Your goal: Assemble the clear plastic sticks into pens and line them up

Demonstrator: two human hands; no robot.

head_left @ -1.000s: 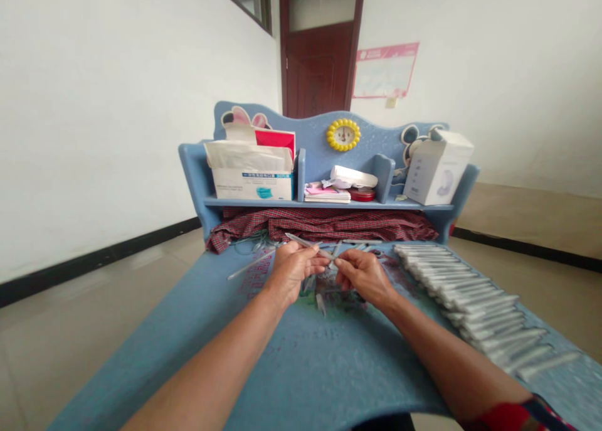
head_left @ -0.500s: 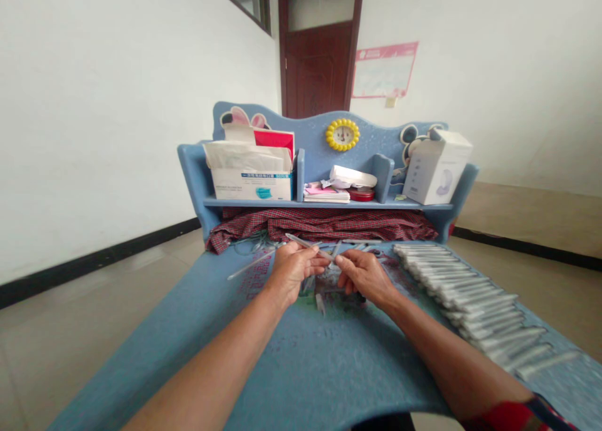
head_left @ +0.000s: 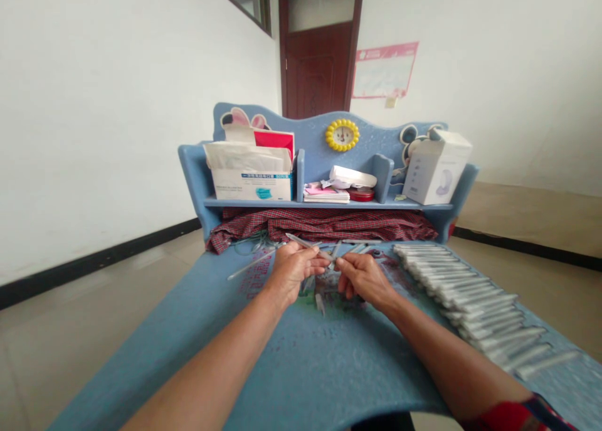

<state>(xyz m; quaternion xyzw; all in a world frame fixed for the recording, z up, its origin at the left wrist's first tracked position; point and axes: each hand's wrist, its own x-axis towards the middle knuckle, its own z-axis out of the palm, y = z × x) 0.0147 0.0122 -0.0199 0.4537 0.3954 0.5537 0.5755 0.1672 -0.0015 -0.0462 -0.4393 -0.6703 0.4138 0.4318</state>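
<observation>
Over the middle of the desk, my left hand [head_left: 296, 269] is closed around a slim, clear, pen-like tube [head_left: 297, 238] that slants down to the right. At its lower right end, my right hand [head_left: 363, 275] pinches with thumb and forefinger; the other fingers are curled under. A second thin clear stick [head_left: 251, 266] reaches out to the left of my left hand; whether that hand holds it, I cannot tell. Behind my hands lie several similar loose tubes [head_left: 361, 248], partly hidden. A small pale piece [head_left: 320, 303] is on the desk below my hands.
Along the right side of the blue desk [head_left: 301, 362] lies a long row of pale pen-like tubes [head_left: 465, 293]. A checked cloth [head_left: 324, 225] is bunched under the shelf [head_left: 329, 203], which holds a mask box [head_left: 254, 183], papers [head_left: 326, 196] and a white box [head_left: 437, 167].
My right hand has shifted very slightly at the tube's lower end. My left hand and the tube look unmoved.
</observation>
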